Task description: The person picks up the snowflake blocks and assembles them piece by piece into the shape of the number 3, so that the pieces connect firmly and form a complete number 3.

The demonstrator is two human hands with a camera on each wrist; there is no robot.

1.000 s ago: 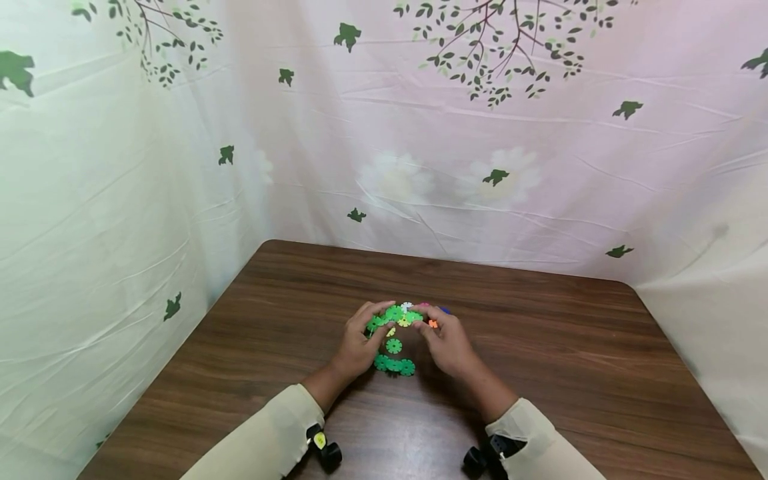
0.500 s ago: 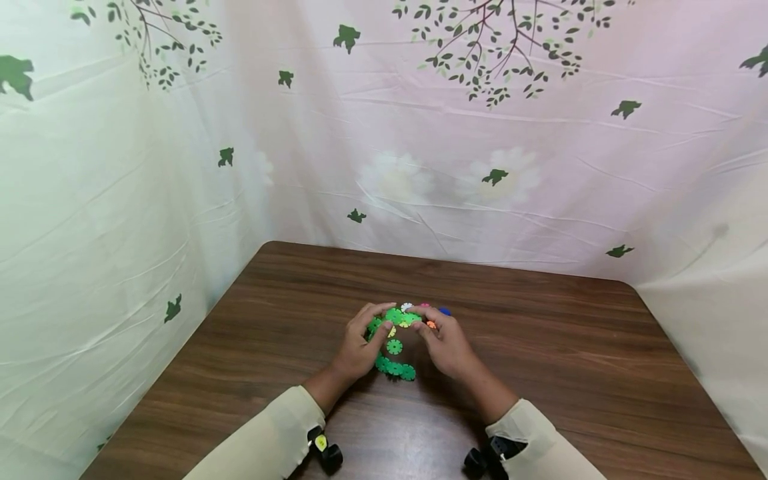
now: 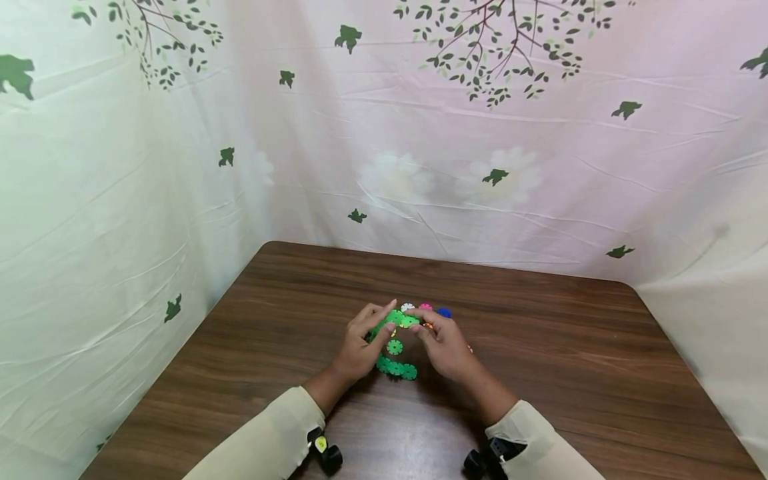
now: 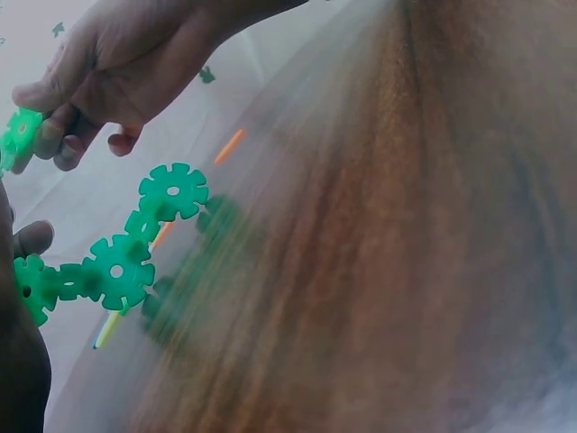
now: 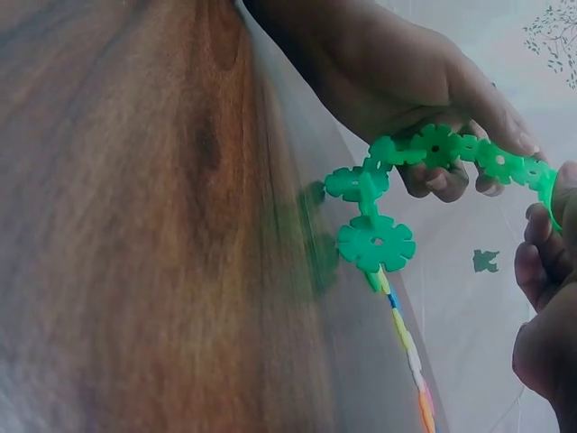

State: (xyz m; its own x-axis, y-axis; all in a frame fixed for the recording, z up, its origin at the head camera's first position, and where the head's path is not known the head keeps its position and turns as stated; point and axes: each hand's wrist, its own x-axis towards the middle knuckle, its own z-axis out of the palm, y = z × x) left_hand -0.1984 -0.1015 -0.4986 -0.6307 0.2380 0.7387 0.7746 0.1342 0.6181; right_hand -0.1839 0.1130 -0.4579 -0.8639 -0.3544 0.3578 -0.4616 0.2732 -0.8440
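The right wrist view shows the chain of bright green, flower-shaped plastic discs point(image 5: 422, 142) bending in a curve; in the head view, fingers hide part of it. Only the head view shows clearly the round faces of the white point(image 3: 407, 307), pink point(image 3: 425, 307) and blue plastic discs point(image 3: 443, 313) beyond. The left hand point(image 3: 360, 341) and the right hand point(image 3: 449, 345) each pinch the chain between thumb and fingers, over the dark brown wood-grain table point(image 3: 540, 347). Both forearms slant inward.

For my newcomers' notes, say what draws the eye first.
First, the bright green chain, held over the dark wooden table by the left hand and right hand. Beyond it lie a white disc, pink disc and blue disc. Behind hangs a pale cloth with leaf prints.
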